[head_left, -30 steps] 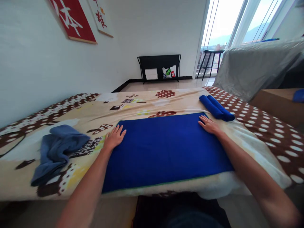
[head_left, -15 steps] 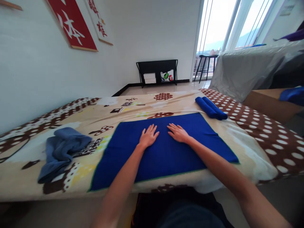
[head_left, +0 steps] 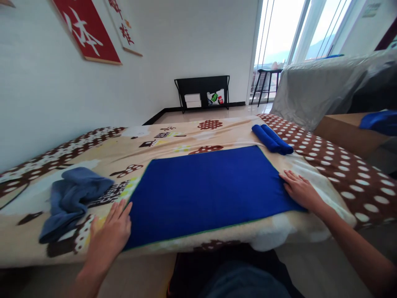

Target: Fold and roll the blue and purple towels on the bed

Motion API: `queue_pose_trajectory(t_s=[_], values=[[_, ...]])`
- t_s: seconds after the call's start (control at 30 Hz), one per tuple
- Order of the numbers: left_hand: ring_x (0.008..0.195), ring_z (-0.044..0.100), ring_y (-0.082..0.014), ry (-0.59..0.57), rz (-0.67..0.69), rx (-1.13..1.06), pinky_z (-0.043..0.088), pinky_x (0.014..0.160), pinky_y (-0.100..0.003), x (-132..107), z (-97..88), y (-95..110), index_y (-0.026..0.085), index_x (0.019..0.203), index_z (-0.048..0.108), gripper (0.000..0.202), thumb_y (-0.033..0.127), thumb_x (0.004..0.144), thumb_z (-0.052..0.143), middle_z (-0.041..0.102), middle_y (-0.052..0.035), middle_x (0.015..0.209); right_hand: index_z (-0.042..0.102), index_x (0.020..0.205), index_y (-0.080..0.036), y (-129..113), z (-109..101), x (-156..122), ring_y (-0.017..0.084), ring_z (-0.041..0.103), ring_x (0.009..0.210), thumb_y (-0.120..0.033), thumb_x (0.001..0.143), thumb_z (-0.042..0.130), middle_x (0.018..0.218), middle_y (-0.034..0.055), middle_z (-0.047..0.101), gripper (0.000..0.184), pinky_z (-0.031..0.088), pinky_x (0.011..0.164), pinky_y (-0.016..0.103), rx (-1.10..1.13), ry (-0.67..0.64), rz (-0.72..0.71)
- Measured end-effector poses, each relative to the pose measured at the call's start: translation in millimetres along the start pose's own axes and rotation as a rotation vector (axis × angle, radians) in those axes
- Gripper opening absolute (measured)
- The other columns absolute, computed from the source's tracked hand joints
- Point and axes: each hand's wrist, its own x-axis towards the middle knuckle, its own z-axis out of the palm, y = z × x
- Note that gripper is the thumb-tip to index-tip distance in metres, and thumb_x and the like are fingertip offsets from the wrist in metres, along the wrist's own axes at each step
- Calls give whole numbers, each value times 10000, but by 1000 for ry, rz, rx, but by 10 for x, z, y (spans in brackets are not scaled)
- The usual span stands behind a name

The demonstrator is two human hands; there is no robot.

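The left hand and right hand are now resting at opposite edges of the blue towel, no longer its middle, grips lying flat, holding nothing; the towel is lying smoother on the near bed.

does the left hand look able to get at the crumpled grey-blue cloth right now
Probably yes: the grey-blue cloth lies to the left of the left hand, on the same patterned blanket, and nothing visible stands between them; the hand grips nothing.
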Motion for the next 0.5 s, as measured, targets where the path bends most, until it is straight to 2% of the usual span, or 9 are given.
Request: queue_pose_trajectory(t_s=[0.07,0.2,0.27,0.3,0.33,0.4,0.43,0.5], values=[[1469,347,-258,-1,101,-55,167,1220,-550,141,-205,489,180,1471,478,582,203,915,308,369,-99,1587,537,1418,-162,-454,-98,58,250,341,1466,-322,976,296,1546,115,410,529,272,1207,483,26,40,-72],[1508,262,-190,-175,317,-277,241,1221,-452,460,-505,1774,223,1548,336,619,196,930,325,276,-33,1626,445,1498,-242,-1657,-194,206,213,340,1467,-411,1012,320,1570,66,368,530,304,1200,465,204,-51,-283],[1518,231,-175,-262,404,-369,239,1227,-429,517,-532,2261,229,1564,292,587,267,979,308,246,-28,1634,414,1519,-254,-2041,-170,224,222,331,1471,-448,1015,337,1573,68,360,545,311,1193,480,275,-101,-361],[1517,235,-176,-295,446,-400,242,1227,-427,509,-515,2396,245,1565,291,570,319,999,305,251,-28,1633,406,1523,-263,-2108,-148,211,226,328,1473,-465,1014,348,1573,66,362,550,309,1192,487,295,-114,-385],[1513,248,-181,-313,472,-417,247,1225,-431,479,-480,2444,267,1561,301,559,373,1012,305,265,-29,1629,405,1523,-276,-2083,-123,180,229,328,1473,-482,1012,356,1571,63,367,554,304,1193,493,300,-117,-391],[1499,289,-199,-306,464,-412,260,1215,-453,358,-376,2283,316,1544,332,552,467,1014,317,304,-26,1617,403,1522,-300,-1780,-78,58,231,334,1470,-514,1007,354,1571,54,372,560,291,1197,499,262,-90,-331],[1492,305,-209,-281,426,-392,263,1210,-469,271,-314,2096,337,1537,342,551,494,1010,323,321,-21,1611,400,1523,-307,-1532,-60,-34,232,336,1469,-525,1006,343,1575,51,366,564,290,1196,500,225,-66,-272],[1485,323,-228,-200,302,-330,263,1201,-502,53,-188,1596,356,1535,338,553,508,1003,333,338,-12,1605,377,1532,-319,-955,-31,-269,243,332,1471,-525,1004,306,1585,45,352,571,290,1188,519,140,-7,-128]])
